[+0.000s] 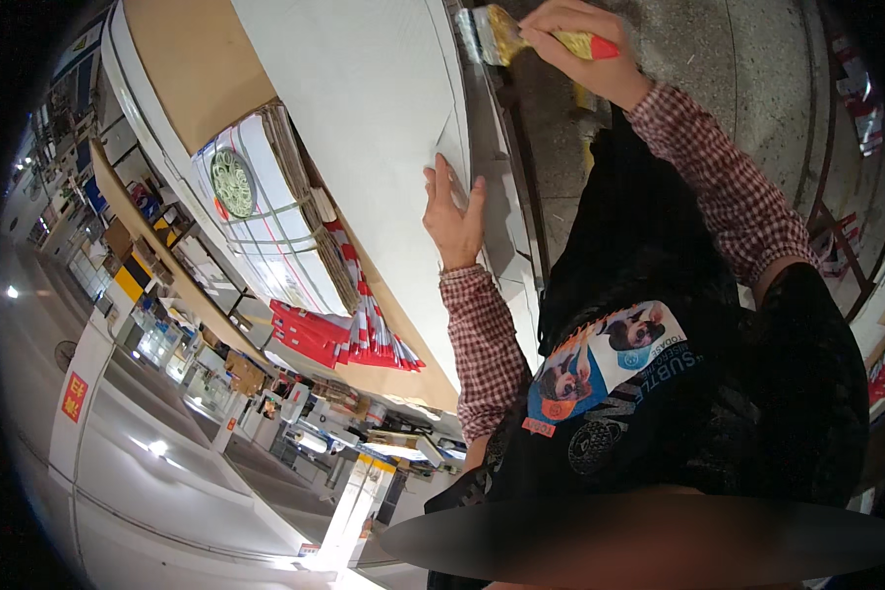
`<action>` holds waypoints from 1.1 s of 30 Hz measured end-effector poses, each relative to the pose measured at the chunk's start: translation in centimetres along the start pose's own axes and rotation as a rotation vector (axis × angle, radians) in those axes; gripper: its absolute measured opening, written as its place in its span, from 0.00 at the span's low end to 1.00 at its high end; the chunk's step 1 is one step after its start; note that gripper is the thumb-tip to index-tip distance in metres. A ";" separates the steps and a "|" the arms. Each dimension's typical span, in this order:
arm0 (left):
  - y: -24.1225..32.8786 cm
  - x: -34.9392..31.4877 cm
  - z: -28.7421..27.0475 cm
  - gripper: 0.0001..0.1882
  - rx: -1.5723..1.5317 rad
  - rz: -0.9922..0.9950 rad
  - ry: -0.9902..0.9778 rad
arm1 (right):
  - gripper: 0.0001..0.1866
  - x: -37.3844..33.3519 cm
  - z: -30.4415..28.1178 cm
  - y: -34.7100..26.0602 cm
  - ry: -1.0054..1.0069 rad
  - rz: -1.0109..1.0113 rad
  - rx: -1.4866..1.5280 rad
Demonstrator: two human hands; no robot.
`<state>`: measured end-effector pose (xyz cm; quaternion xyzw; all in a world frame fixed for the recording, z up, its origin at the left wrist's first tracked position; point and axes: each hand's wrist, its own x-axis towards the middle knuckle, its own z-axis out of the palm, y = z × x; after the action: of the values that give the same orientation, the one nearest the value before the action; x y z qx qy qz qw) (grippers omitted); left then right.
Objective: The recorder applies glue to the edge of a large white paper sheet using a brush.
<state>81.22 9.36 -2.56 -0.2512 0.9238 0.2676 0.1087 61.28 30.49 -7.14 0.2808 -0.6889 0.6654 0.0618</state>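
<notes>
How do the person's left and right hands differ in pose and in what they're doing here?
The left hand is opened out flat against the white sheet, while the right hand is closed around a brush. The left hand holds no tool; the right hand does. The left hand lies over the sheet, whereas the right hand is past its right edge. Both are bare, below checked sleeves.

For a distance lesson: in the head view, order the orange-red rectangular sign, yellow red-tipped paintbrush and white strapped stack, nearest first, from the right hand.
1. Paintbrush: held in the right hand.
2. Strapped stack: left, past the left hand.
3. Sign: far-left background.
</notes>
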 end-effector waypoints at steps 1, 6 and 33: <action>-0.1 0.1 0.0 0.34 -0.001 0.002 -0.002 | 0.02 0.6 0.6 -0.1 0.092 0.047 0.075; 0.1 0.2 -0.3 0.35 -0.025 -0.006 -0.036 | 0.04 -3.7 0.8 0.9 -0.122 0.043 0.016; -1.3 -5.7 6.3 0.53 0.386 -0.064 0.199 | 0.03 -7.4 -1.7 -4.1 -0.127 0.162 0.035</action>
<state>87.15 14.17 -6.47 -0.2800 0.9557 0.0559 0.0716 68.88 34.51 -6.70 0.2669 -0.7001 0.6610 -0.0408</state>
